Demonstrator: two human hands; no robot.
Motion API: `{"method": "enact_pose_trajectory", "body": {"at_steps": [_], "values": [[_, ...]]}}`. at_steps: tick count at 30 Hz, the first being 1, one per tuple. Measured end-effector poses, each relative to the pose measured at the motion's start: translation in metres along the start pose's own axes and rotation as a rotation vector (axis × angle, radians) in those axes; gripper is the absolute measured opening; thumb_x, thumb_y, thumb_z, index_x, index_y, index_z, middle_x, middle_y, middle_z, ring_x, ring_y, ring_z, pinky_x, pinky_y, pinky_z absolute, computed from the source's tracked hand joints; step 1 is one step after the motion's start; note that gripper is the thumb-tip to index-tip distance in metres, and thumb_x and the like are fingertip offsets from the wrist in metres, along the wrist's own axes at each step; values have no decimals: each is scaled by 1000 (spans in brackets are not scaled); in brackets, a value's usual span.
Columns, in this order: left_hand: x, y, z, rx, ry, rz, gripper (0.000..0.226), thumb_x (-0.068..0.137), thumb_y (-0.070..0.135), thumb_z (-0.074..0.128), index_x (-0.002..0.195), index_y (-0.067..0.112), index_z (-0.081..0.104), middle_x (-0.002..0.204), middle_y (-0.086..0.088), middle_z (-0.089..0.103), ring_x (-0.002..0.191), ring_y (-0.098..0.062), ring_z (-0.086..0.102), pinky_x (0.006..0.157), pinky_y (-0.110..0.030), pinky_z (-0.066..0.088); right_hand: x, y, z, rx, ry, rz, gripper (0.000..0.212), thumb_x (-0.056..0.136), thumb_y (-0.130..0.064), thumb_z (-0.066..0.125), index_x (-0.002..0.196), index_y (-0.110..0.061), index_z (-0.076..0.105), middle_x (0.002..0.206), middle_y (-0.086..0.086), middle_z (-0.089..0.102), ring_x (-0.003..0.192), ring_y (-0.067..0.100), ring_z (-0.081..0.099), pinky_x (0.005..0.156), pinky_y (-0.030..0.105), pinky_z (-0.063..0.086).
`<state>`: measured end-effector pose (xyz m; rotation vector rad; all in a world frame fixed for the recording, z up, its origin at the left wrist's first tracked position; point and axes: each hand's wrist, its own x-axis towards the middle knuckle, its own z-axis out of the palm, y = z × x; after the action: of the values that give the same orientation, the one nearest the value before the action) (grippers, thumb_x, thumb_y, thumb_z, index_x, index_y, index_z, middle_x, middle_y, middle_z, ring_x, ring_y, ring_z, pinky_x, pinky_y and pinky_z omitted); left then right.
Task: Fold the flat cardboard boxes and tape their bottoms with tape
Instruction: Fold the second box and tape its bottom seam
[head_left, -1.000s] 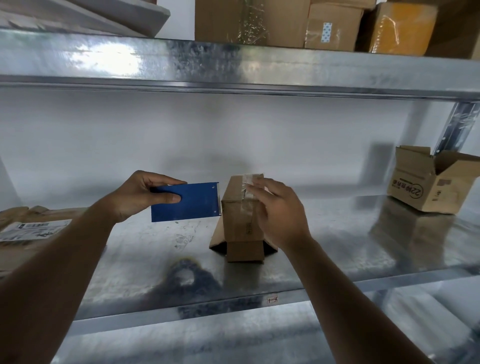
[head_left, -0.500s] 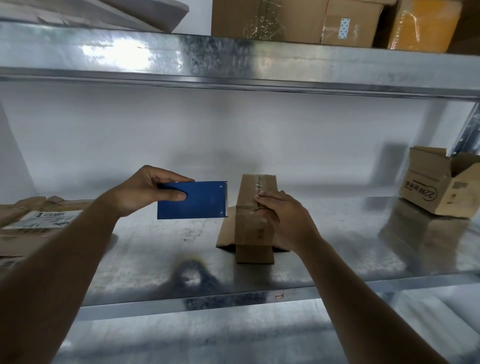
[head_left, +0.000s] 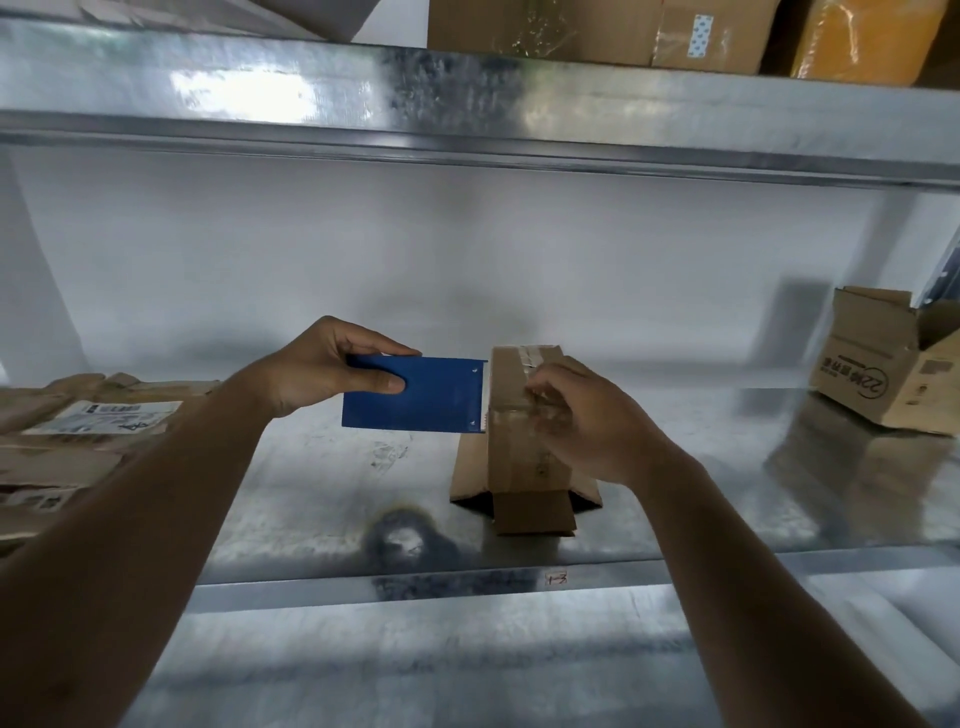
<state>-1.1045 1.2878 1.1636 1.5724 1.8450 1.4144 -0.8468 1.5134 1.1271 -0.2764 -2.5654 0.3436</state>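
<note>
Metal shelving (head_left: 311, 519) is carrying the work, with a second shelf (head_left: 467, 104) running close overhead and a white wall behind. Small box (head_left: 519, 447) is standing bottom-up near the middle of the lower shelf, its open flaps splaying against the metal, clear tape (head_left: 530, 358) running over the closed bottom. Right hand (head_left: 597, 421) is lying over the taped seam, fingers curled and pressing on the tape. Left hand (head_left: 317, 369) is pinching a blue tape cutter (head_left: 415, 395), its toothed edge sitting just beside the box's left wall.

Judgement: box is looking light and thin-walled, likely to slide on slick metal or cave if squeezed; best hold is across the top or at the folded corners.

Flat cardboard (head_left: 67, 441) is lying stacked at far left; an open box (head_left: 883, 374) is sitting well apart at right. Front lip of the shelf is lying near the flaps; room is opening to either side, little overhead.
</note>
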Motion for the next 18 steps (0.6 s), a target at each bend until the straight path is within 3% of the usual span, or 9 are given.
{"method": "enact_pose_trajectory", "body": {"at_steps": [2,4,6,9,12,15,18], "values": [[0,-3,1,-4,7,6,43,81,-1,79,121,14,75,114,-3,78,110,-21,73,89,-25,60,1,-14,1,-55,73,-28,46,99,-45,61,142,-32,53,139,-15,59,121,8,55,105,32,47],[0,-5,0,-14,13,12,45,77,9,83,121,15,76,115,-4,78,111,-22,73,90,-27,60,4,-23,5,-112,111,-63,49,103,-51,54,147,-29,54,149,-11,56,132,13,52,113,33,37],[0,-7,-2,-23,8,13,55,68,31,92,120,18,78,117,-4,78,112,-24,73,93,-30,60,8,-23,11,-162,81,-63,46,104,-54,50,141,-28,61,148,-10,59,134,14,53,118,28,25],[0,-13,-6,-34,11,-1,75,52,58,97,117,25,79,118,-5,77,112,-23,73,94,-33,59,5,-12,16,-135,43,-5,52,99,-58,52,139,-28,64,143,-9,63,134,16,54,119,26,22],[-3,-20,-7,-55,-7,-5,73,55,56,97,118,25,79,120,-6,77,113,-24,73,95,-34,60,4,-3,17,-110,28,10,55,95,-59,51,138,-28,65,142,-10,64,137,17,53,116,23,20],[-7,-22,-8,-53,-7,-6,52,65,35,93,115,27,80,119,-7,77,113,-25,73,95,-36,59,4,-3,20,-90,18,17,62,91,-65,45,136,-30,67,142,-12,64,139,16,52,117,27,27],[-11,-21,-13,-46,-21,-3,53,67,34,92,117,25,79,119,-7,76,113,-25,73,96,-35,59,6,-5,23,-65,31,23,52,95,-60,53,136,-30,68,142,-12,64,138,13,52,119,29,29]]}}
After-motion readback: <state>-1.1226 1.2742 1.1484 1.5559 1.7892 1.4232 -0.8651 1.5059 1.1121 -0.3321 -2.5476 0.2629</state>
